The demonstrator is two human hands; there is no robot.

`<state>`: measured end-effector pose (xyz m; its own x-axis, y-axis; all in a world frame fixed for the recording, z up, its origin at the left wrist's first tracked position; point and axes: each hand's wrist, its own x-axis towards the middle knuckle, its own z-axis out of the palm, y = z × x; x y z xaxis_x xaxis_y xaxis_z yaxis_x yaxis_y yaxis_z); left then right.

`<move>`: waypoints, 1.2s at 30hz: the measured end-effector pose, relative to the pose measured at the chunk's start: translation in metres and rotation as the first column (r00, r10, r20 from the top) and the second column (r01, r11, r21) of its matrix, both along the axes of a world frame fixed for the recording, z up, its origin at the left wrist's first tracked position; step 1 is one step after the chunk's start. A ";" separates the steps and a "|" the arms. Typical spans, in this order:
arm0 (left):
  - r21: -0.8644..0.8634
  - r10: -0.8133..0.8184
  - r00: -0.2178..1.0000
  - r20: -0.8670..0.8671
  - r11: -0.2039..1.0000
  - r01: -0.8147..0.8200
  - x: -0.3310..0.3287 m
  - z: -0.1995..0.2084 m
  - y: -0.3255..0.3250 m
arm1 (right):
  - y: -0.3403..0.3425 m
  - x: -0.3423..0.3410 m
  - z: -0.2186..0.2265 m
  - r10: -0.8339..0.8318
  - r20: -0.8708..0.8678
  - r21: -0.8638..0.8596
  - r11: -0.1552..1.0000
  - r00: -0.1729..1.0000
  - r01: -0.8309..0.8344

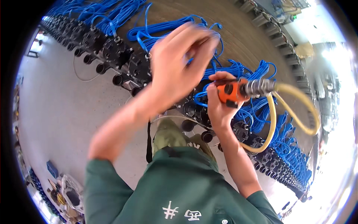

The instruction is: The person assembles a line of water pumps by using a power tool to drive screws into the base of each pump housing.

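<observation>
My right hand (218, 106) is wrapped round an orange air-powered tool (232, 92). A ribbed metal fitting on the tool's end leads into a looping yellow hose (273, 123). Raised over the bench to the left, my left hand (181, 61) is smeared by motion; its fingers look curved, and whether they pinch anything is hidden. Beneath both hands runs a row of black fittings (140, 69) along the bench edge. Coiled blue cables (164, 31) lie behind that row, some partly covered by my hands.
The brown bench top (244, 44) stretches away beyond the cables. A line of metal cylinders (278, 35) follows its far side. More blue coils (287, 142) continue down to the right. On the floor at lower left sit a bag (71, 190) and a small blue box (52, 169).
</observation>
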<state>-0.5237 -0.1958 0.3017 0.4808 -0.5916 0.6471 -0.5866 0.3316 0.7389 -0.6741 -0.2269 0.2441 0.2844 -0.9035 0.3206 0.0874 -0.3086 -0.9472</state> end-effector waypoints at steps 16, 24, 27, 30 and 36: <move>0.004 0.093 -0.165 -0.982 0.881 0.473 -0.203 -0.233 0.115 | 0.048 -0.112 0.074 0.131 0.166 -0.261 0.962 0.977 -0.084; -0.348 -0.460 -0.611 -0.645 0.888 -0.300 -0.240 -0.278 0.049 | 0.052 -0.112 0.033 0.226 0.084 -0.122 0.969 0.970 -0.215; -0.340 -0.452 -0.623 -0.638 0.892 -0.299 -0.242 -0.264 0.054 | 0.048 -0.118 0.025 0.247 0.075 -0.102 0.966 0.966 -0.238; -0.318 -0.446 -0.624 -0.642 0.895 -0.312 -0.244 -0.270 0.057 | 0.046 -0.119 0.020 0.251 0.047 -0.093 0.965 0.967 -0.246; -0.336 -0.443 -0.617 -0.651 0.896 -0.289 -0.240 -0.274 0.054 | 0.036 -0.113 0.008 0.252 0.022 -0.083 0.965 0.967 -0.249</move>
